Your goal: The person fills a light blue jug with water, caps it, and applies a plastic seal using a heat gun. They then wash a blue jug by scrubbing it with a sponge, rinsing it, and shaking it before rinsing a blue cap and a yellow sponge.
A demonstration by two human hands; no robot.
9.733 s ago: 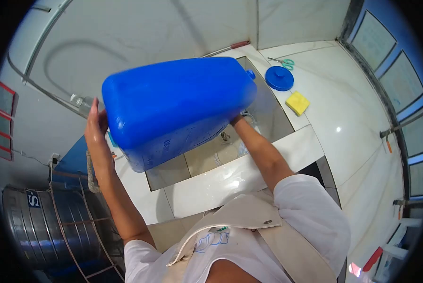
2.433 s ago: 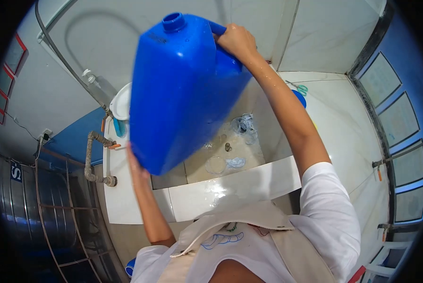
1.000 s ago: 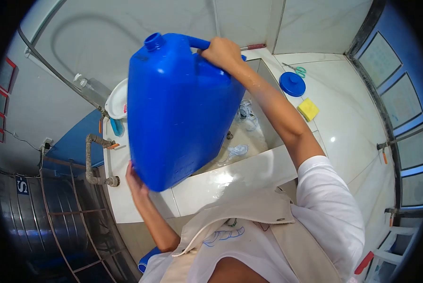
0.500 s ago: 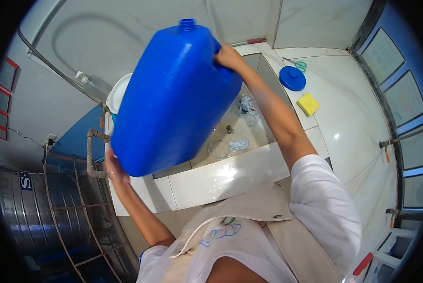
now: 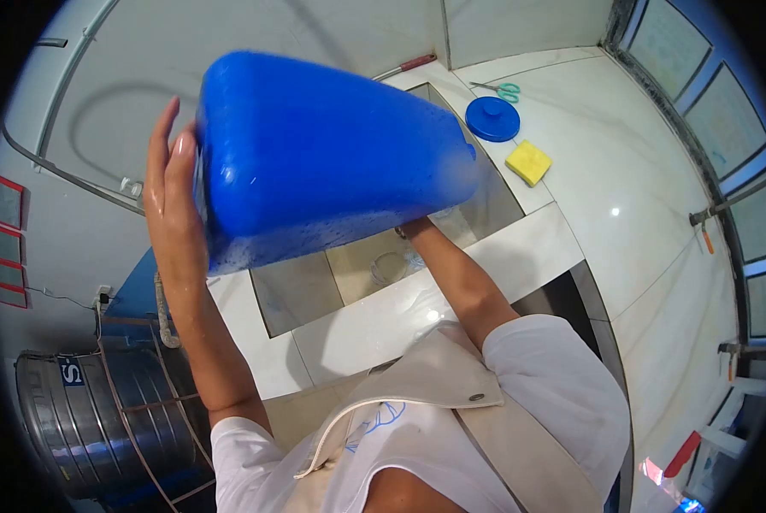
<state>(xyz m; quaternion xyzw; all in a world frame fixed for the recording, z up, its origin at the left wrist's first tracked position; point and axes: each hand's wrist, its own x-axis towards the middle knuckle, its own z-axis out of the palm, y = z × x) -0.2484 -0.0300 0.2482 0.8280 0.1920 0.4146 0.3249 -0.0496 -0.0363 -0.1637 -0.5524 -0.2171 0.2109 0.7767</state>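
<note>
I have the big blue jerrycan (image 5: 332, 145) lifted above the sink (image 5: 349, 274) and tipped onto its side, its mouth end pointing toward the far right corner of the basin. My left hand (image 5: 173, 201) is spread flat against its base, fingers straight, pressing rather than closing. My right hand (image 5: 413, 229) is under the neck end, mostly hidden by the can, so I cannot tell how that grip is set. Droplets bead the can's lower face, so I judge the rinsing well along. Its blue cap (image 5: 492, 118) lies off on the tabletop (image 5: 622, 197), near a yellow sponge (image 5: 528, 162) and scissors (image 5: 496, 87); capping remains undone.
</note>
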